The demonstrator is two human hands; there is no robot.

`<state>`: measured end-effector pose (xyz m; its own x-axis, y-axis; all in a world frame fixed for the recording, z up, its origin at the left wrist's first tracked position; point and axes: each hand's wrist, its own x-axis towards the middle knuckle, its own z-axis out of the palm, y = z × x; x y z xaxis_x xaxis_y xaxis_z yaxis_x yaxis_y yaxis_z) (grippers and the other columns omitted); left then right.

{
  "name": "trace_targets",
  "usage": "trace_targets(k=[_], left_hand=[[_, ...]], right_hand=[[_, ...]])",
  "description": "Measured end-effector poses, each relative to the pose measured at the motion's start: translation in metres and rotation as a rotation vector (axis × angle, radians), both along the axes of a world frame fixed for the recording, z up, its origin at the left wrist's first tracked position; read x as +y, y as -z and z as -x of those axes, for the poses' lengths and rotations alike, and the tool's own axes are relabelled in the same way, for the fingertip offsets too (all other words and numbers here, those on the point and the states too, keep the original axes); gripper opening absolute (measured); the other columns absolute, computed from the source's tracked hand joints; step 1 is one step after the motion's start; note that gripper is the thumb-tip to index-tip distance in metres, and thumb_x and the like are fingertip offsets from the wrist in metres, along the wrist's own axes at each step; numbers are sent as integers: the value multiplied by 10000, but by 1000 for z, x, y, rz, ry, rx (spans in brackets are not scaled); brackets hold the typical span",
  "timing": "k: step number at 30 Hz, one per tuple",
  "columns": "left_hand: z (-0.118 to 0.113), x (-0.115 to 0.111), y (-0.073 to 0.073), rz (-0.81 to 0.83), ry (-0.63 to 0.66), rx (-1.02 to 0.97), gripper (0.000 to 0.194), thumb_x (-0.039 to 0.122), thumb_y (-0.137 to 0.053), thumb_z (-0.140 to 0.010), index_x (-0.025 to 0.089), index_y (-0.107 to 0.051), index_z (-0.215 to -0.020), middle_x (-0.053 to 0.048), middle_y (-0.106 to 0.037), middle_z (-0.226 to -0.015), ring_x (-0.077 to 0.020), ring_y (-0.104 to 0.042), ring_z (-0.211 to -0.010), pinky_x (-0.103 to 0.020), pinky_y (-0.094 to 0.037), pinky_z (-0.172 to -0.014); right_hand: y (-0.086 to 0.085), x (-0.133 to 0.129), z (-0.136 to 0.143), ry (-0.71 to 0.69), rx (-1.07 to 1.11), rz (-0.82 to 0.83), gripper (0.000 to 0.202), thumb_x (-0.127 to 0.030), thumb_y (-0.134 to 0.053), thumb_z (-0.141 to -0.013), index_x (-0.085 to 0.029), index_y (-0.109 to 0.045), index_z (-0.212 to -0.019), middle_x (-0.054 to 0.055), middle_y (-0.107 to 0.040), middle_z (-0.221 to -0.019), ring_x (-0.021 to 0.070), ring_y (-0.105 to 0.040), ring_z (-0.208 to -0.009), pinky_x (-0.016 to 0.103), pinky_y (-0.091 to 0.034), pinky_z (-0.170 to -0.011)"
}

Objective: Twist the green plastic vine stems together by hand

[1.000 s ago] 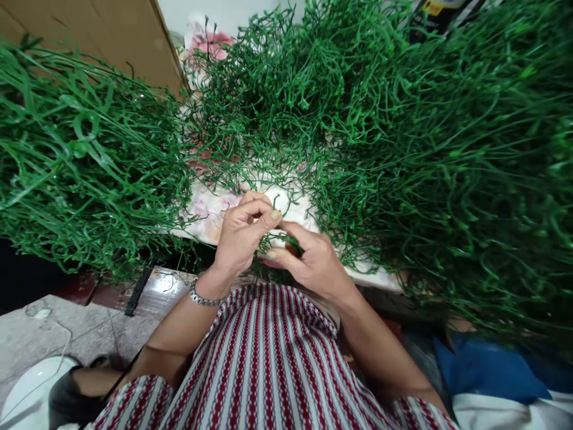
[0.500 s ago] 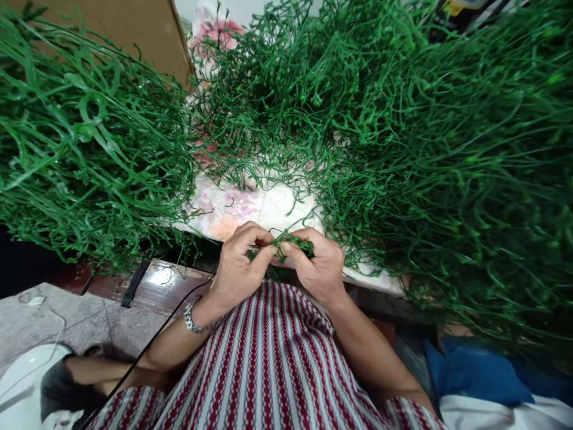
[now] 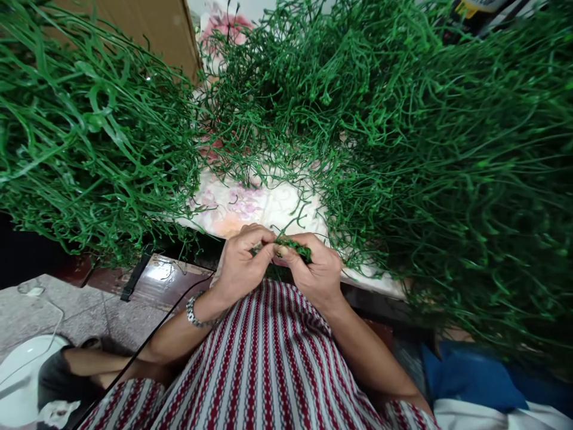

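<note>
Both hands meet at the table's near edge, thumbs and fingertips almost touching. My left hand [image 3: 244, 257], with a metal watch band on its wrist, pinches one end of a small green artificial plant stem [image 3: 295, 246]. Fingers of my right hand [image 3: 319, 269] are closed round the bunched part of that same stem. Thin green sprigs stick up from between the hands over the cloth. Exactly what lies under the fingertips is hidden.
Heaps of green plastic stems lie left [image 3: 89, 137], behind [image 3: 308, 77] and right [image 3: 470, 179]. Beneath is a flowered cloth [image 3: 237, 206]. A cardboard box [image 3: 147, 33] stands at back left; a white stool [image 3: 27, 382] and someone's leg are lower left. Blue cloth [image 3: 474, 376] lies lower right.
The view has shifted slightly. Both hands keep hold of the stem with small finger movements, and a sprig now points up and right from between them.
</note>
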<state>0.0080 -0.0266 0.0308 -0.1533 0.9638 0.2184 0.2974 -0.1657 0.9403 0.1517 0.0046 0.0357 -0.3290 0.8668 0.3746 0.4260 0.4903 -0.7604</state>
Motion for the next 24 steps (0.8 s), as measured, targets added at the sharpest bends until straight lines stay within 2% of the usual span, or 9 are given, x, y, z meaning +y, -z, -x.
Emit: trace_targets(k=[3, 6, 9, 12, 16, 21, 24], left_hand=[[8, 1, 1, 83, 65, -157, 112, 185, -598, -769, 158, -585, -662, 10, -542, -620, -113, -475, -639, -238, -374, -623], [14, 2, 1, 142, 167, -248, 84, 195, -622, -753, 151, -625, -681, 6, -562, -628, -108, -482, -628, -228, -379, -612], [16, 1, 2, 188, 253, -306, 84, 185, -595, -772, 149, -658, -729, -10, -599, -687, -116, -522, -661, -235, -405, -641], [16, 1, 0, 170, 268, -291, 114, 198, -587, -786, 146, -652, -707, -4, -562, -661, -107, -500, -642, -227, -392, -620], [18, 1, -4, 158, 301, -158, 166, 236, -591, -795, 136, -613, -665, 12, -493, -600, -93, -440, -593, -218, -350, -573], [24, -3, -11, 225, 454, -67, 218, 267, -513, -853, 133, -551, -685, 34, -433, -575, -70, -370, -537, -203, -308, -517], [27, -8, -18, 126, 557, 20, 236, 230, -475, -869, 143, -499, -652, 41, -391, -551, -69, -350, -519, -206, -291, -506]], right_hand=[[-8, 10, -10, -79, -58, -21, 221, -256, -615, -810, -183, -590, -1017, 13, -684, -852, 95, -602, -621, 193, -479, -616], [-13, 21, -16, -250, -97, -61, 331, -289, -642, -792, -165, -570, -1091, 70, -658, -1009, 133, -600, -752, 248, -492, -710], [-11, 27, -14, -442, -43, -69, 320, -308, -645, -791, -152, -596, -1066, 74, -652, -917, 164, -578, -840, 285, -489, -749], [-4, 27, -10, -431, 47, -50, 221, -295, -641, -794, -144, -628, -955, 68, -621, -849, 166, -577, -853, 291, -486, -735], [1, 23, -9, -426, 74, -26, 106, -243, -601, -823, -137, -607, -833, 82, -606, -860, 168, -580, -853, 297, -474, -732], [-3, 15, -14, -510, -46, -8, 140, -214, -492, -885, -146, -544, -774, 30, -567, -687, 128, -532, -667, 253, -424, -636], [-10, 9, -21, -598, -142, 8, 161, -238, -462, -899, -148, -516, -778, 13, -534, -676, 107, -487, -621, 224, -380, -580]])
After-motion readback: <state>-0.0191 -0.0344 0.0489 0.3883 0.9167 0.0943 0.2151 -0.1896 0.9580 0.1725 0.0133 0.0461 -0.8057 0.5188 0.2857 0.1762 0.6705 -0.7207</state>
